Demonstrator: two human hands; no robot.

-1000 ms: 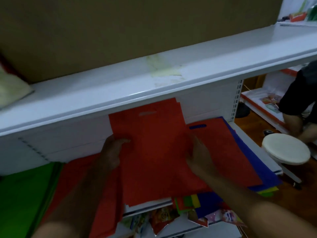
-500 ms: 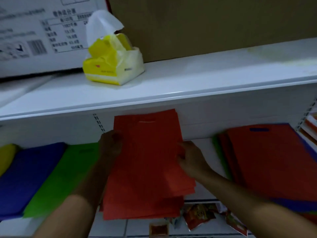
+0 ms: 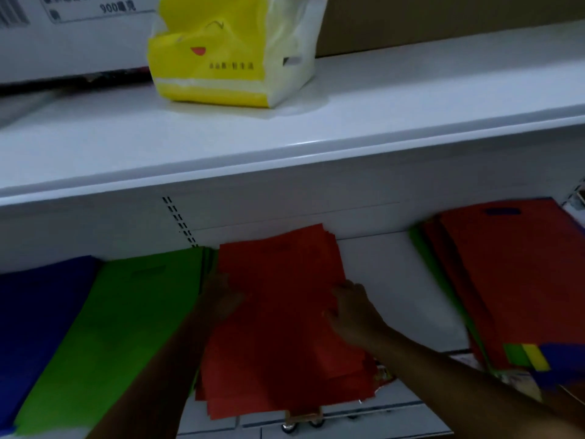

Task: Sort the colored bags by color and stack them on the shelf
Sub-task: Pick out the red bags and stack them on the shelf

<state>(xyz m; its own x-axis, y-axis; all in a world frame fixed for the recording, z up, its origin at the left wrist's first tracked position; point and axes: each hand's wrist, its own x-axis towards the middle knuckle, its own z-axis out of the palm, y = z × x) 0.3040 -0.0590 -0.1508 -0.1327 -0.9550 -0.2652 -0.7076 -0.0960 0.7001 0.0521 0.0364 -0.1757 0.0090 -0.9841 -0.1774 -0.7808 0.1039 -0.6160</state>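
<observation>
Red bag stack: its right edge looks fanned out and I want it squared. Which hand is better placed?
Right hand: it holds the red bag stack at that fanned right edge. The left hand holds the edge beside the green bags.

Red bag stack point(image 3: 285, 327) now sits lower and flatter on the white shelf point(image 3: 395, 280), just beside the green bags point(image 3: 126, 327); half a second ago its top edge reached the shelf's back panel. Left hand point(image 3: 221, 296) and right hand point(image 3: 351, 308) are further down its two side edges. View is closer: the yellow tissue pack point(image 3: 231, 58) looms larger above.
</observation>
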